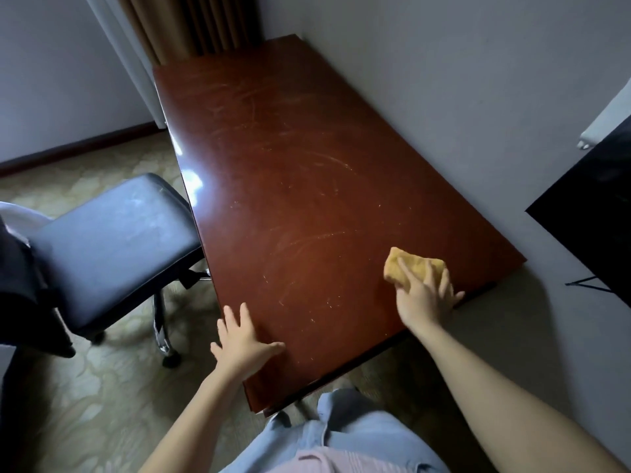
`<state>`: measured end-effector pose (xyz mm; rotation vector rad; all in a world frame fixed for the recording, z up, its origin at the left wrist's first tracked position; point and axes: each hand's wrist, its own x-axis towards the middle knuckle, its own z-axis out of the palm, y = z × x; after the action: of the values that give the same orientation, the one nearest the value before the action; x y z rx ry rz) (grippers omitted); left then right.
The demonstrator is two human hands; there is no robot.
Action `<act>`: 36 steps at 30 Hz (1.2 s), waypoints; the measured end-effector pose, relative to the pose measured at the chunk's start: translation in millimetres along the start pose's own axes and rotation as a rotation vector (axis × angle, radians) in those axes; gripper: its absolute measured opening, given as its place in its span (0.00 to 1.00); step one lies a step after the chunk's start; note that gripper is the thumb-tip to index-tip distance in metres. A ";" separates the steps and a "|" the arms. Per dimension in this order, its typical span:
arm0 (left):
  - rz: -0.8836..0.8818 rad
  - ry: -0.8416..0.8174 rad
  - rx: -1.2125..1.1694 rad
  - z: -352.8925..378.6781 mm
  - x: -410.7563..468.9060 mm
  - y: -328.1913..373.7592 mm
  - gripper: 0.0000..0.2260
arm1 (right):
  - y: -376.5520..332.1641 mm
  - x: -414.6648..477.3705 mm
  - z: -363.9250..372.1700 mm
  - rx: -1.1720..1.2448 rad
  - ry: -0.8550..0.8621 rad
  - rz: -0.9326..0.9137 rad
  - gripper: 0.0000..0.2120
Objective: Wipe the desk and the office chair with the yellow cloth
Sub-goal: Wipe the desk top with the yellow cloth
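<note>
A dark red wooden desk point(290, 186) runs along the grey wall, its top streaked with faint smears. My right hand point(425, 295) presses a folded yellow cloth point(415, 266) flat on the desk near its near right corner, fingers spread straight over the cloth. At the desk's near left edge my left hand point(242, 346) rests with fingers spread and holds nothing. The black office chair point(112, 240) stands left of the desk, its dusty padded seat turned toward the desk edge.
Dark clothing point(20, 274) hangs over the chair's left side. A black screen on a stand point(594, 206) is at the right against the wall. Brown curtains point(191, 25) hang behind the desk's far end. Patterned carpet point(102, 404) covers the floor.
</note>
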<state>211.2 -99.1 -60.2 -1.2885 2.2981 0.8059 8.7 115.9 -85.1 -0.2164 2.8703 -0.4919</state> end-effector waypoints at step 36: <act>-0.338 -0.139 -0.024 18.4 22.7 42.3 0.71 | 4.3 45.3 13.5 -0.052 -0.064 -0.404 0.27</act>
<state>164.2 -84.3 -75.0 -1.5256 1.8989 0.7779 -32.2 107.6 -107.7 -0.8142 2.7795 -0.4671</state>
